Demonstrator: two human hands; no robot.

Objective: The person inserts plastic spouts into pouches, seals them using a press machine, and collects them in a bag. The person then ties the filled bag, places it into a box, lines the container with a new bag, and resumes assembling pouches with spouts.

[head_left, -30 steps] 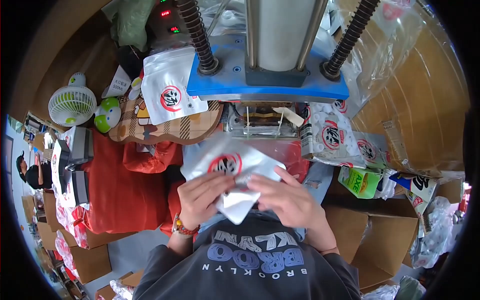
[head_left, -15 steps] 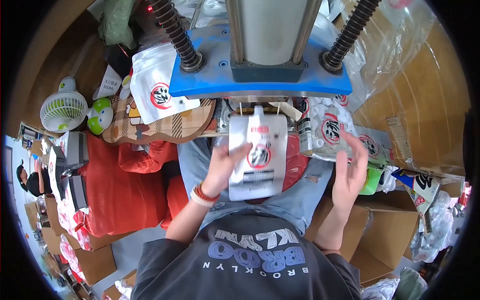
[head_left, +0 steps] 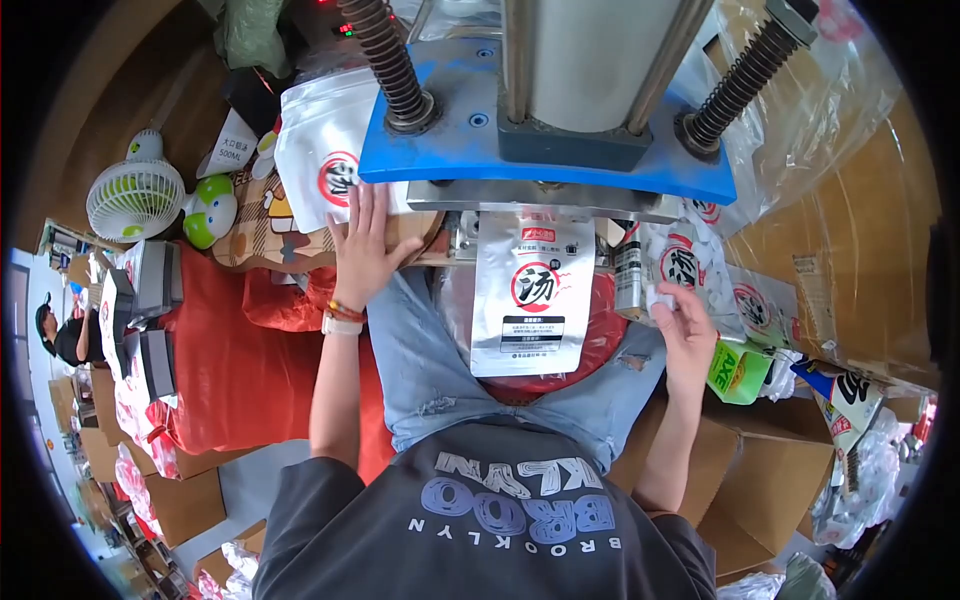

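Note:
A silver-white spout pouch with a red ring and black lettering hangs from the press, its top edge hidden under the metal bar. My left hand is open, fingers spread over the lower edge of a stack of flat pouches on a patterned board. On the other side, my right hand pinches a small white plastic spout between thumb and fingers. Just beyond it lies a printed pouch bag with several loose white plastic pieces.
Spring-wrapped posts flank the blue press plate. A small white fan stands at the left, above red cloth. A green box and open cardboard cartons are at the right. Another person is at far left.
My left hand let go of the pouch, which now hangs at the press, and moved up-left onto the stack. My right hand, empty before, now holds a white spout. The view shifted slightly.

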